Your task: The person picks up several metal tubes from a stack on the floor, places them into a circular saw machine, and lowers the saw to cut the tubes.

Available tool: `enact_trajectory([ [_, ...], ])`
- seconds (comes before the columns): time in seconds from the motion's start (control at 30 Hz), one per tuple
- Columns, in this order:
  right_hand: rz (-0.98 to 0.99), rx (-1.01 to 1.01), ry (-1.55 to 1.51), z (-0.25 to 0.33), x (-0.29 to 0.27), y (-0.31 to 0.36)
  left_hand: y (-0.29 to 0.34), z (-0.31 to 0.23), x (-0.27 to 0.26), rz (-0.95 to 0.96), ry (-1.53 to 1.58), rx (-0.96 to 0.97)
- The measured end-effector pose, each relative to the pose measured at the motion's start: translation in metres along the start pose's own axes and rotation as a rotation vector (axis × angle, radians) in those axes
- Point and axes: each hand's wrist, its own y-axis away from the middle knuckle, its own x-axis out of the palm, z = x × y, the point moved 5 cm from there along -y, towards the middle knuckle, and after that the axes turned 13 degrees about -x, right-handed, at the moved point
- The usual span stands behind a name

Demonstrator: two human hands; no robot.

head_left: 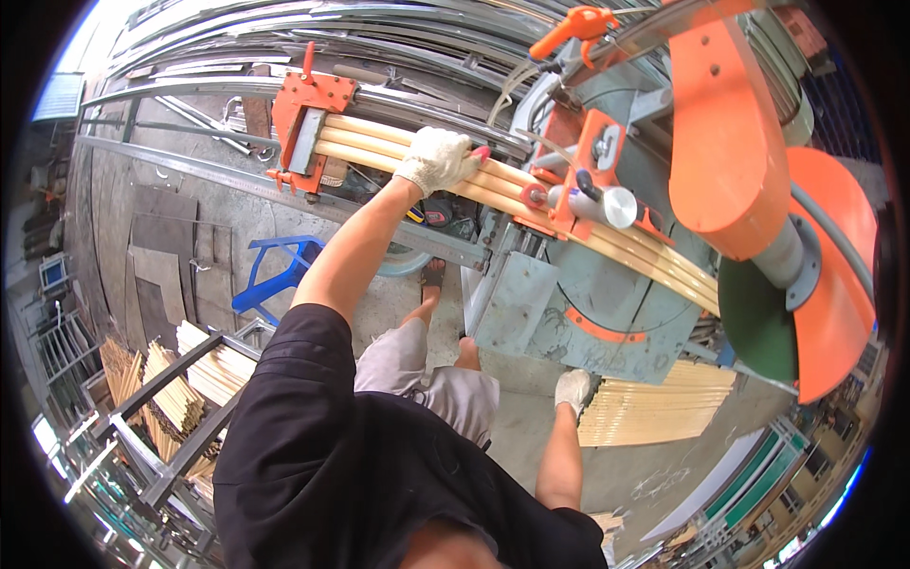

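Several long cream-yellow tubes lie side by side across the cutting saw, their left ends at the grey plate of an orange stop. My left hand, in a white knitted glove, is closed over the tubes near their middle. A small pink-red tip shows beside its fingers; what it belongs to is unclear. Right of it, an orange clamp with a metal cylinder stands over the tubes. My gloved right hand is low beside the saw table, near a row of cream-yellow tubes; its fingers are indistinct.
The saw's orange arm and round guard rise at the right. A blue plastic stool stands left of my legs. Metal racks with bundled tubes are at the lower left; long metal profiles lie behind the saw.
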Motion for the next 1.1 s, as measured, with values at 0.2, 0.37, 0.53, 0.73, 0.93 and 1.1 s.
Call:
enact_trajectory([
  [0.2, 0.171, -0.069, 0.137, -0.020, 0.031, 0.000, -0.005, -0.005, 0.001, 0.076, 0.035, 0.004],
  [0.37, 0.025, 0.090, -0.220, 0.033, -0.075, -0.009, -0.001, 0.008, 0.000, 0.109, -0.030, -0.067],
  [0.53, 0.079, 0.075, -0.206, 0.042, -0.092, -0.009, -0.005, 0.007, -0.003, 0.168, -0.021, -0.068],
  [0.73, 0.098, -0.119, -0.077, 0.018, -0.048, -0.020, -0.005, 0.003, 0.002, 0.197, -0.050, -0.064],
  [0.93, 0.213, -0.438, 0.368, 0.004, -0.020, -0.019, -0.006, 0.007, 0.003, 0.195, -0.054, -0.100],
  [1.1, 0.107, -0.582, 0.582, 0.022, -0.055, -0.017, -0.008, 0.007, 0.006, 0.135, -0.045, -0.035],
])
